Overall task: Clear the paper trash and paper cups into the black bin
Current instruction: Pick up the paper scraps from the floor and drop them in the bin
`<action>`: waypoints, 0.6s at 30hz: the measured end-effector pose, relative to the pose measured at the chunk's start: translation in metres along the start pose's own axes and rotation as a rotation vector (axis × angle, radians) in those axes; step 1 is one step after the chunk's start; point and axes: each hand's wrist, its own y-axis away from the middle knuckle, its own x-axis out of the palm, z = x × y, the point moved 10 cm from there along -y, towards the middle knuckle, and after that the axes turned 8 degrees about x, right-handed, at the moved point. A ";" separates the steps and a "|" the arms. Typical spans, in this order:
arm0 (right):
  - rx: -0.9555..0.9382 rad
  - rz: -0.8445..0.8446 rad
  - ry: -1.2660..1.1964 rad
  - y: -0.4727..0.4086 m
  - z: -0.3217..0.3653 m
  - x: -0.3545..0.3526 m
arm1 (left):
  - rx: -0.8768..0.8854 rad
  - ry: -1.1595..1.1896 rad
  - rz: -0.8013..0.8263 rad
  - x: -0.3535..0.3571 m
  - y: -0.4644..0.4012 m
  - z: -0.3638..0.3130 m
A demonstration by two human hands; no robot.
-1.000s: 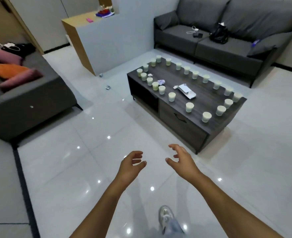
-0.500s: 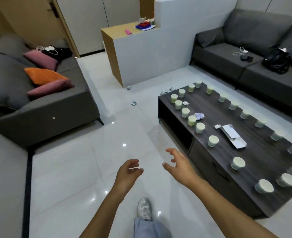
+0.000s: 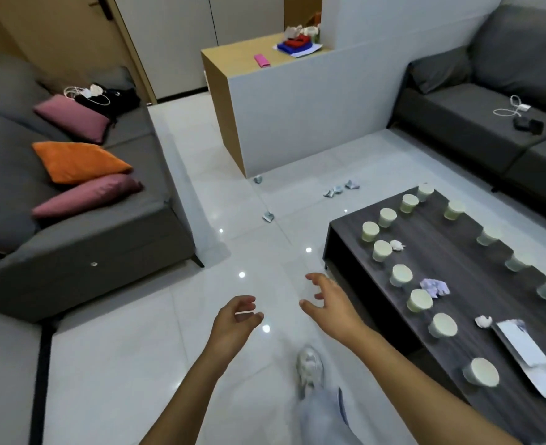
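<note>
Several pale green paper cups (image 3: 419, 300) stand upside down along the edges of a dark wood coffee table (image 3: 467, 271) at the right. Crumpled paper (image 3: 435, 287) and a smaller white wad (image 3: 397, 245) lie among them, beside a flat torn white carton (image 3: 530, 354). More crumpled paper scraps (image 3: 337, 190) lie on the white floor beyond the table, one (image 3: 268, 216) nearer the sofa. My left hand (image 3: 233, 322) and my right hand (image 3: 331, 303) hang over the floor left of the table, fingers loosely curled, holding nothing. No black bin is in view.
A grey sofa (image 3: 82, 232) with pink and orange cushions stands at the left, another grey sofa (image 3: 477, 123) at the back right. A white and wood partition counter (image 3: 284, 104) stands ahead. My foot (image 3: 310, 364) is on the glossy floor below my hands.
The view has swung left and come closer: the table has slid to the right edge and the left sofa has grown larger. Both hands keep the same empty pose.
</note>
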 end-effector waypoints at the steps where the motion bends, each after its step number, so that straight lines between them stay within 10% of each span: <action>1: 0.001 0.014 0.002 -0.028 0.004 0.000 | -0.001 -0.001 -0.010 -0.003 -0.027 -0.005; 18: 0.044 0.107 0.007 -0.436 0.128 -0.023 | -0.109 -0.019 -0.045 -0.053 -0.419 -0.094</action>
